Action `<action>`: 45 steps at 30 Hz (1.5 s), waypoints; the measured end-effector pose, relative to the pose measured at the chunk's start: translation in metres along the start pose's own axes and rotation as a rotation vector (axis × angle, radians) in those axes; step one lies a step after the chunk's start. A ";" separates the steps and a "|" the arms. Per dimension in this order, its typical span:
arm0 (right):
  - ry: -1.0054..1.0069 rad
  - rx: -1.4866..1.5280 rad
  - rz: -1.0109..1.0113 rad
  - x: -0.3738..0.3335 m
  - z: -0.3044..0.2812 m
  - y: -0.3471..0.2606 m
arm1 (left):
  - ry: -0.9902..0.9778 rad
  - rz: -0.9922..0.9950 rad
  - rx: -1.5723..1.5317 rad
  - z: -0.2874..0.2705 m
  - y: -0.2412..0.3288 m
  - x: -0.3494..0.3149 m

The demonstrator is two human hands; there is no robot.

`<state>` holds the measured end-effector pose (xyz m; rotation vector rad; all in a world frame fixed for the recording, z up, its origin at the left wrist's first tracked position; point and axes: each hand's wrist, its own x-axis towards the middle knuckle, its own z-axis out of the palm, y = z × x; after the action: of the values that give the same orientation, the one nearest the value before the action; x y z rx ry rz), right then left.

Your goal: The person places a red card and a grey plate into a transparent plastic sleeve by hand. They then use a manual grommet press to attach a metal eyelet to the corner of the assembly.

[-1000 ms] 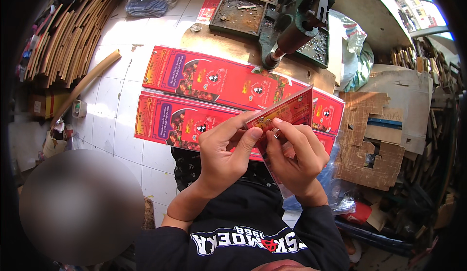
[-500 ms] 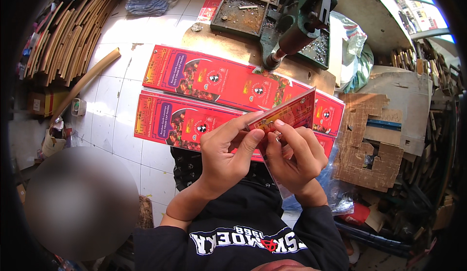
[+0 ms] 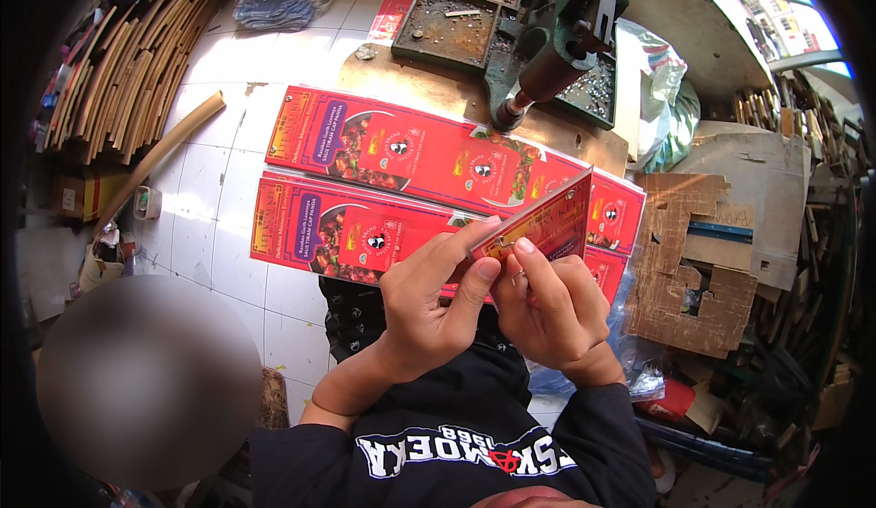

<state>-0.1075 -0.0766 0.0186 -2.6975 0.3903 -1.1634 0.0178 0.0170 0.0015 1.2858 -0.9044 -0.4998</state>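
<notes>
A red printed card [image 3: 557, 225] is raised and tilted in front of my chest. My left hand [image 3: 429, 294] grips its left end, thumb in front and fingers behind. At the same end, my right hand [image 3: 555, 316] has its thumb and forefinger pinched together at the card's edge. A small, thin shiny metal piece [image 3: 518, 276] shows between those fingertips, too small to make out fully. Beneath the hands lie two stacks of long red printed cards, the far stack [image 3: 438, 166] and the near stack [image 3: 274, 225], which my hands partly cover.
Beyond the cards stands a dark green press machine [image 3: 557, 61] with metal trays [image 3: 447, 29] of small metal parts. Cut cardboard [image 3: 675, 271] lies at right beside a plastic bag [image 3: 662, 107]. Cardboard sheets [image 3: 137, 61] are stacked far left, near a long cardboard strip [image 3: 164, 157].
The raised card has turned slightly, showing more of its printed face. My right hand has shifted slightly down, and the thin metal piece shows more clearly at its fingertips.
</notes>
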 end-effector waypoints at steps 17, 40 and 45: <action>-0.060 -0.060 -0.080 0.006 -0.008 -0.006 | 0.017 0.095 0.220 0.001 0.008 -0.007; 0.038 0.027 -0.037 0.002 -0.004 0.003 | 0.064 0.008 -0.002 0.006 -0.003 -0.010; 0.015 -0.018 -0.098 0.004 -0.007 0.000 | 0.078 0.042 0.040 0.009 -0.001 -0.014</action>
<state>-0.1099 -0.0786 0.0260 -2.7535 0.2746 -1.2124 0.0026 0.0224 -0.0038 1.3116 -0.8779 -0.3980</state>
